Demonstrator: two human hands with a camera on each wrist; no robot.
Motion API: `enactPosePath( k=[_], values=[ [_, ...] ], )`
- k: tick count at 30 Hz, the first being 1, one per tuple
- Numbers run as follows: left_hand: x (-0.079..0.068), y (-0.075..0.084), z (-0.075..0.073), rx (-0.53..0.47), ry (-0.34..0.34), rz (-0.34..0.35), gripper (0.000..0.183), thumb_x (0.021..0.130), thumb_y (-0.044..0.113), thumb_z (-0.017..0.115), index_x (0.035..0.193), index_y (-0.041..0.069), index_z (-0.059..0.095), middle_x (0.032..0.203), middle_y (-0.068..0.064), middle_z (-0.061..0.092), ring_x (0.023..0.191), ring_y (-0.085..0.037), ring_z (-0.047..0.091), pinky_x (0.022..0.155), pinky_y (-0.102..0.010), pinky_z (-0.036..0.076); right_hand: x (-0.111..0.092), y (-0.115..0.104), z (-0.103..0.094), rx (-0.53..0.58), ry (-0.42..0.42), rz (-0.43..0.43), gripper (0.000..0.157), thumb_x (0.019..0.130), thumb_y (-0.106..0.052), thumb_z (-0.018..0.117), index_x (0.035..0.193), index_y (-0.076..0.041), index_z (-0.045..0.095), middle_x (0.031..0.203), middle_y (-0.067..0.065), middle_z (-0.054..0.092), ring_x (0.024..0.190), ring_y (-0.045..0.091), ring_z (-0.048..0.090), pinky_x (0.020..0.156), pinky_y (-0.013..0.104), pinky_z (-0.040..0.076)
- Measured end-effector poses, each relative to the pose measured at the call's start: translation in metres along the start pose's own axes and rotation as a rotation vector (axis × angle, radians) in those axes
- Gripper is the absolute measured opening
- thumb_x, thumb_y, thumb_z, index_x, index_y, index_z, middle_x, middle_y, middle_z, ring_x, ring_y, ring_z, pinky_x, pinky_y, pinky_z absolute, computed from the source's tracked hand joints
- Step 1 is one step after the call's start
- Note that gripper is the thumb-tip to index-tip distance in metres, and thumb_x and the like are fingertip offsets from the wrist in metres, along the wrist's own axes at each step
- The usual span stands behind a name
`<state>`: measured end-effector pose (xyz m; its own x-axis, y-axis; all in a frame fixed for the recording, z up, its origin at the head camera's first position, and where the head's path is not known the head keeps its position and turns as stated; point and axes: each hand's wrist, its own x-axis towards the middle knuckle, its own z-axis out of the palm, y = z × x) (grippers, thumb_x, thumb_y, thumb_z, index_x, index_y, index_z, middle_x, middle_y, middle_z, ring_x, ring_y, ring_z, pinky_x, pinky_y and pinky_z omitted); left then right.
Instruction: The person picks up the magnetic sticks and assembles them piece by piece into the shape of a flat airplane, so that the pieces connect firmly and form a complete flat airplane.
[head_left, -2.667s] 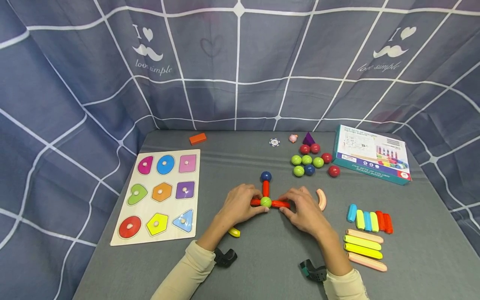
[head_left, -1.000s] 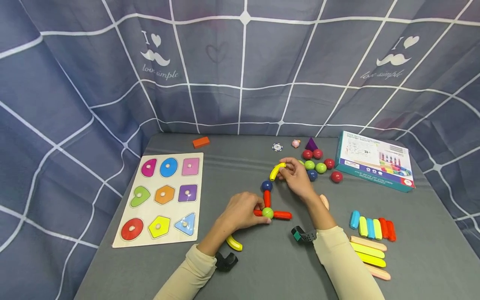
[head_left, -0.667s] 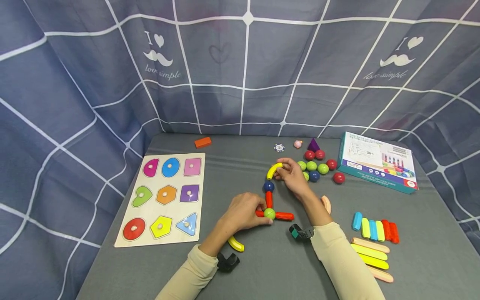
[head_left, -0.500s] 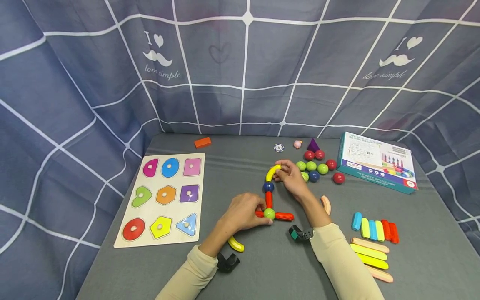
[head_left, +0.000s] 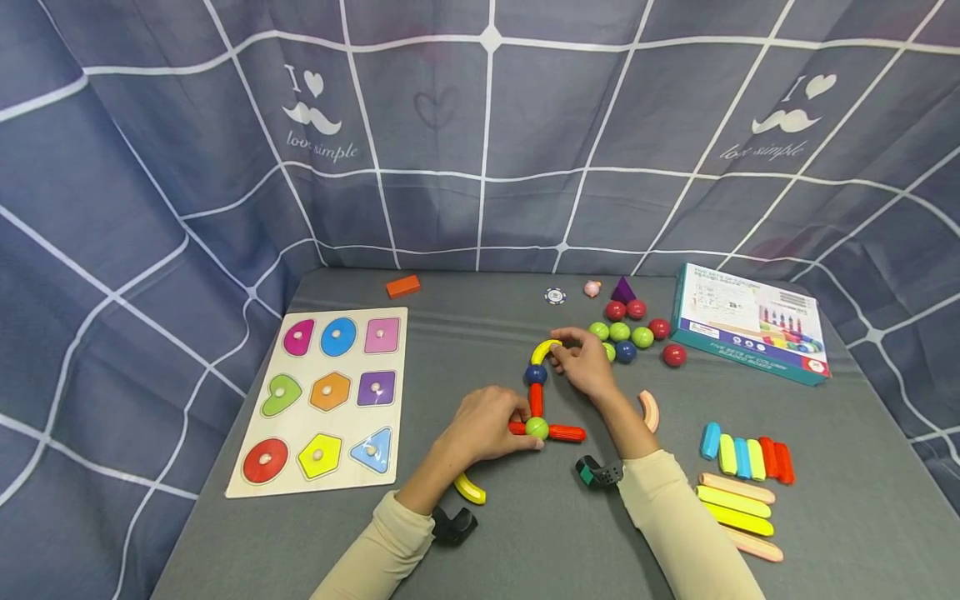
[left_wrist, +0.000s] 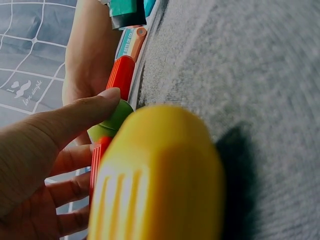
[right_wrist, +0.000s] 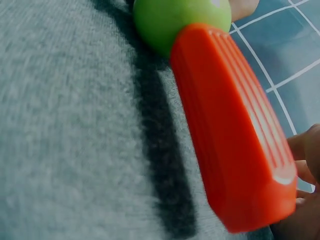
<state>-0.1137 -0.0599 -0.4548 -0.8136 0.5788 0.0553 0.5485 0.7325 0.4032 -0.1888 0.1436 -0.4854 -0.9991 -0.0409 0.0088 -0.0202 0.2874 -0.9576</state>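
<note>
In the head view, my left hand (head_left: 486, 423) grips the joint of a stick-and-ball figure lying flat, with thumb by the green ball (head_left: 536, 428) and fingers around the left red stick (left_wrist: 98, 159). Another red stick (head_left: 567, 433) points right, and a third red stick (head_left: 536, 400) runs up to a blue ball (head_left: 536, 374). My right hand (head_left: 588, 364) pinches a yellow curved stick (head_left: 543, 351) whose lower end meets the blue ball. Another yellow curved stick (head_left: 470, 489) lies beside my left wrist and looms large in the left wrist view.
A wooden shape puzzle (head_left: 318, 392) lies left, an orange block (head_left: 402, 286) behind it. Several loose balls (head_left: 619, 332), a purple pyramid (head_left: 622, 290) and a box (head_left: 750, 323) stand back right. Short sticks (head_left: 742, 457), long sticks (head_left: 735, 504) and a peach curved stick (head_left: 648, 411) lie right.
My right hand has left the right red stick and brought a yellow curved stick to the blue ball, then lowered it slightly there. My left hand stays at the green ball.
</note>
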Motion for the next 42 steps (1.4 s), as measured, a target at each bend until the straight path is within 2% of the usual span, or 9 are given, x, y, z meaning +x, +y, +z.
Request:
enactPosePath(
  k=[5,10,13,15,20,25,29,33,42],
  values=[
    [0.0,0.001,0.001,-0.005,0.002,0.001,0.037,0.068,0.057,0.078,0.079,0.023,0.067,0.063,0.012,0.046,0.058,-0.004,0.042,0.05,-0.023,0.031,-0.008,0.0,-0.007,-0.054,-0.006,-0.05,0.029,0.092,-0.004,0.06,0.12,0.004,0.059,0.111,0.019,0.059,0.068,0.029,0.063,0.054,0.026,0.05],
    [0.0,0.001,0.0,-0.018,-0.005,0.004,0.038,0.068,0.057,0.078,0.08,0.023,0.067,0.063,0.012,0.047,0.058,-0.004,0.043,0.05,-0.023,0.032,-0.029,-0.014,-0.03,-0.085,0.034,-0.078,0.029,0.093,-0.007,0.059,0.12,0.004,0.058,0.103,0.022,0.062,0.069,0.04,0.062,0.05,0.026,0.047],
    [-0.001,0.001,-0.003,-0.037,-0.015,0.01,0.04,0.069,0.058,0.076,0.082,0.021,0.068,0.065,0.009,0.051,0.06,-0.005,0.044,0.051,-0.023,0.033,-0.05,-0.034,-0.051,-0.123,0.085,-0.105,0.025,0.092,-0.004,0.059,0.115,0.006,0.06,0.1,0.023,0.062,0.064,0.029,0.063,0.048,0.027,0.047],
    [-0.001,0.002,-0.005,-0.054,-0.01,0.017,0.04,0.071,0.058,0.075,0.082,0.021,0.068,0.068,0.008,0.054,0.061,-0.005,0.045,0.053,-0.023,0.035,-0.062,-0.033,-0.071,-0.164,0.125,-0.123,0.024,0.093,-0.007,0.06,0.113,0.005,0.062,0.098,0.021,0.063,0.064,0.028,0.064,0.049,0.027,0.048],
    [0.003,0.002,-0.011,-0.072,0.088,0.0,0.03,0.078,0.052,0.072,0.077,0.023,0.066,0.073,0.007,0.06,0.064,-0.005,0.048,0.057,-0.024,0.039,-0.075,-0.004,-0.116,-0.307,0.259,-0.123,0.024,0.093,-0.017,0.061,0.11,0.0,0.065,0.097,0.012,0.063,0.066,0.03,0.065,0.05,0.023,0.047],
    [0.02,0.007,-0.021,-0.076,0.179,-0.062,0.022,0.084,0.042,0.07,0.087,0.021,0.07,0.081,0.008,0.062,0.072,-0.006,0.053,0.062,-0.026,0.043,-0.08,0.003,-0.137,-0.496,0.344,-0.03,0.028,0.093,-0.02,0.062,0.116,-0.004,0.063,0.102,0.015,0.062,0.073,0.027,0.062,0.058,0.031,0.047],
    [0.045,0.014,-0.03,-0.066,0.184,-0.131,0.027,0.087,0.042,0.067,0.098,0.018,0.071,0.092,0.005,0.064,0.08,-0.01,0.057,0.064,-0.032,0.046,-0.074,0.009,-0.146,-0.64,0.302,-0.002,0.041,0.09,-0.018,0.064,0.129,-0.004,0.055,0.117,0.024,0.052,0.081,0.032,0.057,0.07,0.047,0.043],
    [0.069,0.019,-0.033,-0.052,0.16,-0.2,0.029,0.087,0.041,0.067,0.104,0.017,0.07,0.096,0.002,0.064,0.085,-0.014,0.059,0.067,-0.036,0.047,-0.065,0.014,-0.149,-0.713,0.206,0.022,0.051,0.089,-0.016,0.064,0.136,-0.006,0.048,0.124,0.026,0.042,0.084,0.032,0.051,0.071,0.051,0.039],
    [0.09,0.005,-0.012,-0.015,0.153,-0.362,0.035,0.085,0.043,0.068,0.107,0.015,0.069,0.094,0.0,0.064,0.086,-0.019,0.062,0.069,-0.036,0.048,-0.056,0.022,-0.145,-0.755,0.161,0.041,0.05,0.088,-0.014,0.064,0.135,-0.007,0.046,0.105,0.02,0.047,0.081,0.031,0.047,0.067,0.046,0.036]
  ],
)
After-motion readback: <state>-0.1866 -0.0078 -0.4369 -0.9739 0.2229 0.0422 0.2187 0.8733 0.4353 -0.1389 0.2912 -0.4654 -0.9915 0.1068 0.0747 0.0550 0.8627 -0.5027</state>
